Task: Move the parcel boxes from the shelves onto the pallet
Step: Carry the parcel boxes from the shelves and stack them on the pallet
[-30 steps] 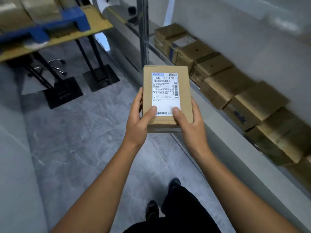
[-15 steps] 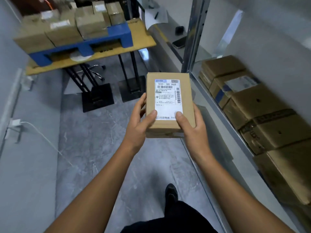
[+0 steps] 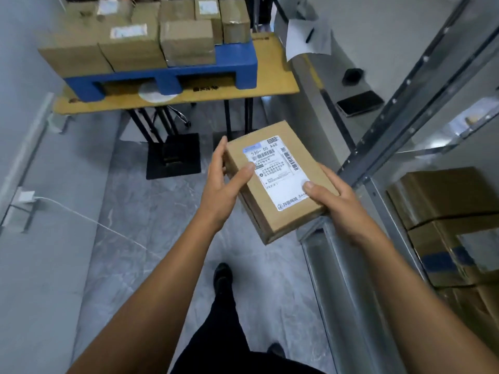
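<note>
A flat brown parcel box (image 3: 272, 201) with a white shipping label is held between both hands at the centre of the head view, tilted to the left. My left hand (image 3: 224, 184) grips its left edge with the thumb on top. My right hand (image 3: 332, 201) holds the near right corner, thumb on the label. Ahead at the top stands the blue pallet (image 3: 237, 66) on a wooden table (image 3: 270, 90), with several brown parcels (image 3: 129, 47) stacked on it. More boxes (image 3: 442, 198) sit on the metal shelf (image 3: 378, 201) at the right.
Black table legs and base plates (image 3: 174, 157) stand on the grey floor ahead. A white cable (image 3: 81, 214) runs across the floor from a wall plug at left. A black phone (image 3: 360, 102) and a paper sheet (image 3: 305, 41) lie on a ledge at upper right.
I have walked closer to the table; the pallet now looms larger ahead. The parcel has turned and tilted to the left in my hands, and the shelf boxes have slid to the right edge.
</note>
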